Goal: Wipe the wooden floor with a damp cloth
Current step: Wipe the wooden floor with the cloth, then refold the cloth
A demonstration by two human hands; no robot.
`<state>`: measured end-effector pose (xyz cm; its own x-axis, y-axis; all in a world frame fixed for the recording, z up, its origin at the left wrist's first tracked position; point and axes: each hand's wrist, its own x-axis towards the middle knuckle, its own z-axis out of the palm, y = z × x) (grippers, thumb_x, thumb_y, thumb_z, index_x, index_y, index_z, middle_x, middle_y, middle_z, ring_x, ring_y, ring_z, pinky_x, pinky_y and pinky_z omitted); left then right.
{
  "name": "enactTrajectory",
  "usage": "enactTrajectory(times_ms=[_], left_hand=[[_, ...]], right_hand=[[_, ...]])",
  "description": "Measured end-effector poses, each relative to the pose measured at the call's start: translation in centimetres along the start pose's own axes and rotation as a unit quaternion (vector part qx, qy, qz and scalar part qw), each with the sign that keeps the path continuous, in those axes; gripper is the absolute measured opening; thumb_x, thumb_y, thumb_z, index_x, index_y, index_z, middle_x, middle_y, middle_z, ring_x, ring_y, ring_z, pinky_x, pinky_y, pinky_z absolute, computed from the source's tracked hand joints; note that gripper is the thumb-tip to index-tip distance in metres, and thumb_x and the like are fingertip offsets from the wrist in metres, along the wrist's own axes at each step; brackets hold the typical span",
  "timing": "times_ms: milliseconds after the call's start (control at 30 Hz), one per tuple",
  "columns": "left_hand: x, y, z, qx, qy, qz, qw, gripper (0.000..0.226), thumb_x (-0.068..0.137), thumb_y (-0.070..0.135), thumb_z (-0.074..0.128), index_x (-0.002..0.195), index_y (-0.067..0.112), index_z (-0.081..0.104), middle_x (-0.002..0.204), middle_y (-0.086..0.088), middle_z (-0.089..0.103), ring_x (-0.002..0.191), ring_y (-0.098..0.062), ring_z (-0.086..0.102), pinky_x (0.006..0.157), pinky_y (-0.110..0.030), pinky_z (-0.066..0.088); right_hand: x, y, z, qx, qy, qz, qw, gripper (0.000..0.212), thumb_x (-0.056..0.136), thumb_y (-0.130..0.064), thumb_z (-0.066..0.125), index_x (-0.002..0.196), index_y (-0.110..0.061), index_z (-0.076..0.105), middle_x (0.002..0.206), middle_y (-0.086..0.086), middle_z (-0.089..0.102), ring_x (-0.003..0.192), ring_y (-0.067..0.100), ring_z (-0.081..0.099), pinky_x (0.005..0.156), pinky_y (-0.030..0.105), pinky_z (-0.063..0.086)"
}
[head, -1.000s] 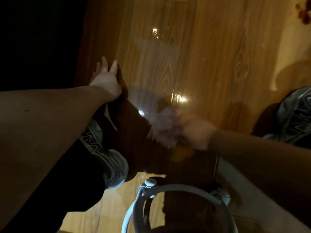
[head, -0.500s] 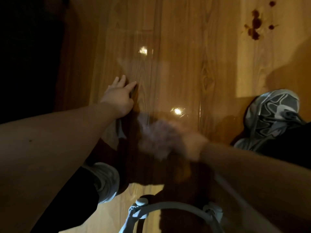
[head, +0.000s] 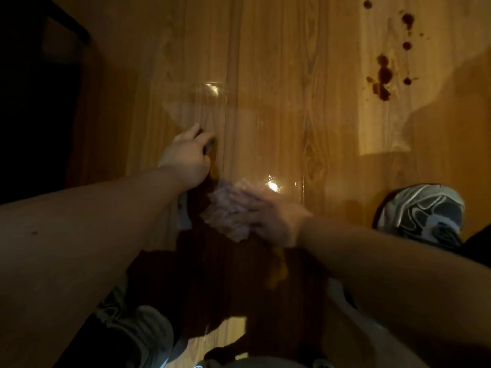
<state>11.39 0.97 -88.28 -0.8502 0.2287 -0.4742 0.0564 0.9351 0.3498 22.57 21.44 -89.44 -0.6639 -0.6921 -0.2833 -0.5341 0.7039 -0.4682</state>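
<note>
Wiping: your right hand (head: 273, 221) on cloth (head: 225, 213), fingers blurred, grip unclear | left hand (head: 186, 158) rests flat on wooden floor (head: 279, 88) | red stains (head: 384, 75) beyond cloth untouched

glossy wood-grain floor (head: 279, 102), wet sheen patches, soft nubbly pale cloth (head: 228, 213)

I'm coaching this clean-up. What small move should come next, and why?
Probably slide the cloth under the right hand forward-right toward the dark red spots; the floor beside it already shines wet, and those spots look untouched.
</note>
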Motion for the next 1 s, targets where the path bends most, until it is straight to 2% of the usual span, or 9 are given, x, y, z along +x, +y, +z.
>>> enactTrajectory(times_ms=[100,233,400,467,600,700,833,933,1000], left_hand=[[0.4,-0.3,0.0,0.027,-0.052,-0.013,0.998,0.061,0.093,0.021,0.047,0.15,0.033,0.028,0.162,0.002,0.007,0.147,-0.026,0.009,0.116,-0.037,0.017],[0.0,-1.2,0.3,0.045,-0.088,-0.001,0.995,0.069,0.094,0.02,0.05,0.152,0.035,0.017,0.162,0.004,-0.005,0.148,-0.019,-0.001,0.116,-0.035,0.01],[-0.5,-0.2,-0.1,0.037,-0.103,-0.019,0.994,0.06,0.095,0.018,0.046,0.151,0.031,0.027,0.163,-0.001,0.003,0.148,-0.022,0.007,0.116,-0.031,0.012],[-0.4,0.8,-0.9,-0.007,-0.086,-0.039,0.996,0.046,0.096,0.016,0.045,0.142,0.024,0.046,0.157,-0.005,0.028,0.141,-0.024,0.03,0.108,-0.025,0.027],[0.0,5.0,-2.6,-0.346,-0.079,-0.188,0.916,0.029,0.1,0.013,0.045,0.125,0.016,0.059,0.124,-0.005,0.061,0.107,-0.02,0.058,0.08,-0.029,0.046],[-0.7,8.6,-3.5,-0.514,-0.16,-0.219,0.814,0.017,0.099,0.027,0.048,0.111,0.023,0.059,0.125,-0.003,0.06,0.109,-0.019,0.059,0.092,-0.036,0.048],[-0.8,14.5,-4.6,-0.554,-0.221,-0.16,0.786,0.01,0.094,0.022,0.054,0.101,0.02,0.06,0.104,0.0,0.063,0.095,-0.012,0.062,0.091,-0.028,0.047],[-0.5,19.5,-5.9,-0.48,-0.218,-0.123,0.841,0.005,0.094,0.02,0.056,0.098,0.019,0.06,0.088,0.002,0.053,0.075,-0.006,0.049,0.065,-0.016,0.04],[0.0,22.3,-7.0,-0.406,-0.185,-0.096,0.89,0.016,0.092,0.023,0.062,0.107,0.02,0.064,0.105,0.006,0.061,0.094,-0.007,0.054,0.075,-0.021,0.04]], right_hand=[[-1.6,7.3,-2.2,0.054,0.114,0.218,0.968,0.05,0.093,-0.024,0.05,0.143,-0.023,0.044,0.152,0.006,0.035,0.141,0.028,0.027,0.117,0.035,0.015],[-2.6,10.1,-6.0,0.157,0.143,0.557,0.803,0.052,0.095,-0.019,0.046,0.146,-0.01,0.038,0.152,0.014,0.03,0.139,0.033,0.027,0.115,0.042,0.023],[2.6,1.6,-3.5,0.053,0.032,0.333,0.941,0.052,0.092,-0.022,0.052,0.144,-0.025,0.041,0.158,0.004,0.022,0.143,0.03,0.02,0.115,0.042,0.019],[2.6,0.7,-3.8,0.111,0.053,0.281,0.952,0.056,0.088,-0.017,0.058,0.141,-0.028,0.043,0.154,0.004,0.032,0.137,0.031,0.031,0.11,0.036,0.028],[1.5,2.5,-8.3,0.497,0.16,0.433,0.735,0.028,0.096,-0.02,0.055,0.12,-0.008,0.049,0.114,0.017,0.062,0.098,0.031,0.061,0.083,0.042,0.051],[-0.4,4.8,-12.2,0.69,0.121,0.425,0.573,0.02,0.096,-0.018,0.052,0.101,-0.003,0.065,0.102,0.02,0.068,0.092,0.035,0.066,0.084,0.044,0.053],[-3.8,7.3,-14.5,0.662,0.146,0.438,0.591,0.027,0.098,-0.027,0.047,0.103,-0.012,0.068,0.097,0.006,0.072,0.089,0.02,0.068,0.083,0.031,0.054],[-7.2,9.2,-16.1,0.66,0.168,0.438,0.586,0.029,0.093,-0.042,0.053,0.096,-0.017,0.069,0.099,0.006,0.071,0.094,0.021,0.067,0.074,0.03,0.054],[-9.1,10.0,-17.4,0.683,0.167,0.424,0.57,0.036,0.085,-0.048,0.064,0.104,-0.018,0.07,0.102,0.006,0.072,0.095,0.021,0.067,0.07,0.03,0.055]])
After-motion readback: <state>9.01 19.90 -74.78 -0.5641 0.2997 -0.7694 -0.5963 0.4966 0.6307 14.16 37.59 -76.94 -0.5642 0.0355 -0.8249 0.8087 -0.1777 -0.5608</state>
